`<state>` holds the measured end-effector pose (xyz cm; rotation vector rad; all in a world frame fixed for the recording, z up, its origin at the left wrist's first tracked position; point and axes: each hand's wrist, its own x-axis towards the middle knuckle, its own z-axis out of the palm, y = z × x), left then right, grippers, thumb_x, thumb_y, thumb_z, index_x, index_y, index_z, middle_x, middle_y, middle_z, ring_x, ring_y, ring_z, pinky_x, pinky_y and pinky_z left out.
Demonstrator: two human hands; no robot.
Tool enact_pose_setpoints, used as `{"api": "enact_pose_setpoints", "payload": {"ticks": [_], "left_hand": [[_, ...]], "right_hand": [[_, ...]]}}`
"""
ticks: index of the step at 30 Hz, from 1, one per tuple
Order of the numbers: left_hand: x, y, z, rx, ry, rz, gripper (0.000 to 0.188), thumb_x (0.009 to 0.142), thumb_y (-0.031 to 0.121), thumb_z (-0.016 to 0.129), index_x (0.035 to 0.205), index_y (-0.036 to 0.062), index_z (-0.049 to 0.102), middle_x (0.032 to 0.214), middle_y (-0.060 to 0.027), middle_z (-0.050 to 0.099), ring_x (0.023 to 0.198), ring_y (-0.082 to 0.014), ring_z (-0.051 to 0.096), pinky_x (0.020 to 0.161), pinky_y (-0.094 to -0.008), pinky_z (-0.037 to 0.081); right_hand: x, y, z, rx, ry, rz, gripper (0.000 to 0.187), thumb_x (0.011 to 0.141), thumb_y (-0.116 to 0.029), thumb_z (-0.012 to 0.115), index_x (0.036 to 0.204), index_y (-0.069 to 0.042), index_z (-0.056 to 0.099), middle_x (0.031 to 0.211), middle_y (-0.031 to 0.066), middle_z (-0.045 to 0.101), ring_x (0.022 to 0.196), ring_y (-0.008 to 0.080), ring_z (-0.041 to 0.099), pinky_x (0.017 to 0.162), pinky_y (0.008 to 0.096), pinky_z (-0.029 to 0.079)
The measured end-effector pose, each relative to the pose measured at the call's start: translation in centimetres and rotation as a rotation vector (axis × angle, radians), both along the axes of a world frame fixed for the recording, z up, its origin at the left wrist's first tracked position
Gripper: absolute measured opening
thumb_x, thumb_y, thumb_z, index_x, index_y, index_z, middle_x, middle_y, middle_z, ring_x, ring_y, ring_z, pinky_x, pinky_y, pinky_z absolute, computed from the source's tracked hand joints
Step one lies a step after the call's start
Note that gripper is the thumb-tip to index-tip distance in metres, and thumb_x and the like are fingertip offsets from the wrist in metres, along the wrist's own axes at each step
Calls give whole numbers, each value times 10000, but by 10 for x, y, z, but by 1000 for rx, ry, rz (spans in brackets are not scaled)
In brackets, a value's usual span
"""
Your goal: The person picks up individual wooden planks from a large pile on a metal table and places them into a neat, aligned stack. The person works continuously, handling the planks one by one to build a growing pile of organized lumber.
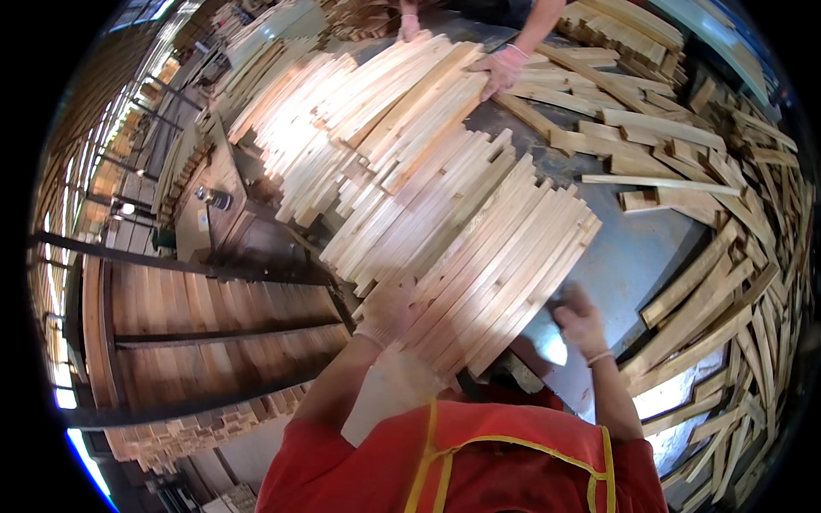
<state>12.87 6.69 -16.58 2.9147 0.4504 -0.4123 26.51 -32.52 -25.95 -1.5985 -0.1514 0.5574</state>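
Pale wooden strips (492,278) lie side by side in a slanting layer on the metal table (637,227) in front of me. My left hand (389,309) rests against the near left ends of these strips, its fingers stretched along them and somewhat blurred. Right of the layer, over bare metal, my right hand (581,323) is apart from the wood. Its fingers are curled, with something small and dark at their tips that motion blur hides. More strips (376,111) continue toward the far side, where another person's gloved hand (500,70) touches them.
Loose offcuts and boards (693,171) are heaped along the right side. A rack of stacked boards (222,312) with dark metal bars stands at my left. Beyond it, a small can (214,198) sits on a ledge. The other person's second hand (410,26) is at the far edge.
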Motion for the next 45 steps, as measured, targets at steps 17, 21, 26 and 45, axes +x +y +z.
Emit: {"api": "enact_pose_setpoints", "payload": {"ticks": [17, 21, 26, 45], "left_hand": [[3, 15, -13, -106, 89, 128, 677, 941, 605, 663, 1348, 65, 641, 1068, -207, 771, 989, -400, 758, 846, -498, 609], [1, 29, -29, -110, 112, -2, 621, 946, 514, 660, 1378, 70, 635, 1150, -207, 759, 1056, -403, 746, 903, -512, 599], [-10, 72, -15, -253, -93, 40, 490, 936, 401, 667, 1309, 83, 654, 1182, -204, 739, 1092, -398, 729, 942, -502, 583], [93, 316, 2, 48, -359, 171, 329, 929, 328, 649, 1188, 137, 718, 1128, -230, 744, 991, -461, 714, 887, -570, 570]], "right_hand": [[0, -319, -52, -349, 104, -1108, 845, 916, -248, 800, 1586, 57, 385, 1196, 188, 689, 1000, 275, 684, 833, 387, 581], [-25, -262, -51, -321, 55, -968, 697, 950, -292, 781, 1492, 47, 502, 1184, 125, 698, 1026, 267, 694, 890, 390, 591], [-69, -168, 7, 372, 226, -893, 597, 972, -451, 766, 1379, -33, 641, 1242, 114, 699, 1116, 297, 681, 1003, 437, 571], [-161, 72, -35, -280, 160, -297, 769, 1005, -413, 693, 1575, 27, 422, 1057, 83, 708, 961, 182, 665, 867, 319, 535]]}}
